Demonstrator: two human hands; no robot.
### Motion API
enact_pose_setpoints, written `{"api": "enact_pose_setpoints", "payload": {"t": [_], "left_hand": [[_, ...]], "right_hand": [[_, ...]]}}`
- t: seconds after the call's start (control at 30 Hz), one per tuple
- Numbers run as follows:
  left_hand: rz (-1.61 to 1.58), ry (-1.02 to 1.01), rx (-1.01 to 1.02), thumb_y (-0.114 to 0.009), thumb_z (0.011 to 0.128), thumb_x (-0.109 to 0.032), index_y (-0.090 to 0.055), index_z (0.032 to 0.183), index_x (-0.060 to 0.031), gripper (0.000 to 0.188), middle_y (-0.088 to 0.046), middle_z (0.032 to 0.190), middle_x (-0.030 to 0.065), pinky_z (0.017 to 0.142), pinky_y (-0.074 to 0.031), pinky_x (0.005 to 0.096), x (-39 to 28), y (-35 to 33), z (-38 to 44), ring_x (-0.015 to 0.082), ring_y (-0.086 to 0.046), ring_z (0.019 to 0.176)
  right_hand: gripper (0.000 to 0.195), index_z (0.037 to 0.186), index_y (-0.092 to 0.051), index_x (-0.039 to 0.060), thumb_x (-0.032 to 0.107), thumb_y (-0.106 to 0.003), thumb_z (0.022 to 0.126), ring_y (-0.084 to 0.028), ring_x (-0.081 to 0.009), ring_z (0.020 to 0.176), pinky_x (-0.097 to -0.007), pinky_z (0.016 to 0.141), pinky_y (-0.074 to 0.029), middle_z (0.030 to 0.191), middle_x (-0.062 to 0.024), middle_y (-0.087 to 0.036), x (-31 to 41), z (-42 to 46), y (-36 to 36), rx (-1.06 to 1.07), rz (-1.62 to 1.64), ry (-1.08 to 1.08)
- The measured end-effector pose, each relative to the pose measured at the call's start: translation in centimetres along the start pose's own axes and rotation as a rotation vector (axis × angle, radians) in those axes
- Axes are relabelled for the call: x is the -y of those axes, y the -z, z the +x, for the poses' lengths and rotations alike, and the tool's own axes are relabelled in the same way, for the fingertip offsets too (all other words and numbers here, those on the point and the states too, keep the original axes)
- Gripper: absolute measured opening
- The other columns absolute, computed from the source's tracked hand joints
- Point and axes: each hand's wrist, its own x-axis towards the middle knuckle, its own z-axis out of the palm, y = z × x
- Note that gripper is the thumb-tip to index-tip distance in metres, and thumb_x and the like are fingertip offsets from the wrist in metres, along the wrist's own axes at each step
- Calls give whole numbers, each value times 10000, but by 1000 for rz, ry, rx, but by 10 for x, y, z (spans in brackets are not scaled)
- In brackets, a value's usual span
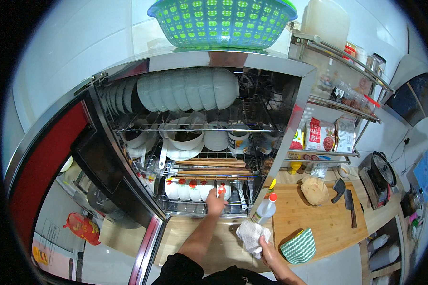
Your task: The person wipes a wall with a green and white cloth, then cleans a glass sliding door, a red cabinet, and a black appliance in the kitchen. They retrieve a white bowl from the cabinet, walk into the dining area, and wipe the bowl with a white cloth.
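Observation:
My left hand (215,202) reaches into the lowest rack of a dish cabinet, its fingers on a white bowl with red flowers (222,189) at the right end of a row of similar bowls (192,190). In my right hand (268,250) is a crumpled white cloth (252,237), held over the counter before the cabinet. Above the bowls lie wooden chopsticks (214,172). Higher shelves carry white cups, a ladle or spoon and a row of large pale bowls (189,91).
The cabinet's door (107,171) stands wide at left. Right of the cabinet are a spray bottle (265,210), a wooden cutting board (306,221) with a cleaver (339,190), a knife (349,205) and a green-white patterned cloth item (299,246). A green-blue basket (223,23) tops the cabinet.

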Motion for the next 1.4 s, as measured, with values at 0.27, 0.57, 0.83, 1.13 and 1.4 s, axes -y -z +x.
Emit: {"api": "enact_pose_setpoints", "payload": {"t": [0.27, 0.57, 0.83, 1.13, 1.4], "left_hand": [[-361, 308, 362, -584, 897, -207, -543, 1042, 19, 272, -622, 893, 99, 512, -531, 279, -11, 21, 4, 219, -664, 659], [-236, 119, 485, -580, 853, -157, -601, 1017, -34, 205, -641, 829, 63, 622, -515, 279, -6, 53, -89, 154, -640, 701], [-400, 366, 567, -566, 841, -93, -582, 988, -14, 168, -591, 723, 28, 482, -434, 244, -47, 127, -220, 131, -545, 502], [-738, 300, 208, -523, 940, -235, -570, 1057, -23, 247, -580, 749, 35, 484, -406, 232, -96, 215, -343, 116, -519, 466], [-833, 293, -246, -542, 929, -217, -557, 1027, -40, 203, -529, 578, 23, 403, -351, 221, -58, 306, -502, 103, -454, 423]], "right_hand": [[512, 1188, -510, -11, 435, -422, 951, -471, -85, 669, -252, 577, -392, 866, -17, -557, 36, -4, -27, -87, -341, 157], [718, 1323, -385, 18, 254, -708, 727, -351, -458, 1216, -514, 1007, -307, 1333, -280, -356, 85, 19, -79, -20, -1333, 1148], [437, 1051, -576, 92, 317, -718, 704, -461, -371, 1095, -485, 903, -368, 1203, -182, -488, 60, -13, -120, 344, -1238, 997], [416, 1120, -576, -12, 308, -455, 883, -520, -329, 1084, -388, 959, -379, 1134, -214, -555, 6, -66, -172, 665, -272, 373], [335, 1068, -643, 215, 197, -652, 734, -526, -251, 1090, -458, 964, -362, 1178, -37, -559, -69, -234, -260, 1177, -944, 1373]]}}
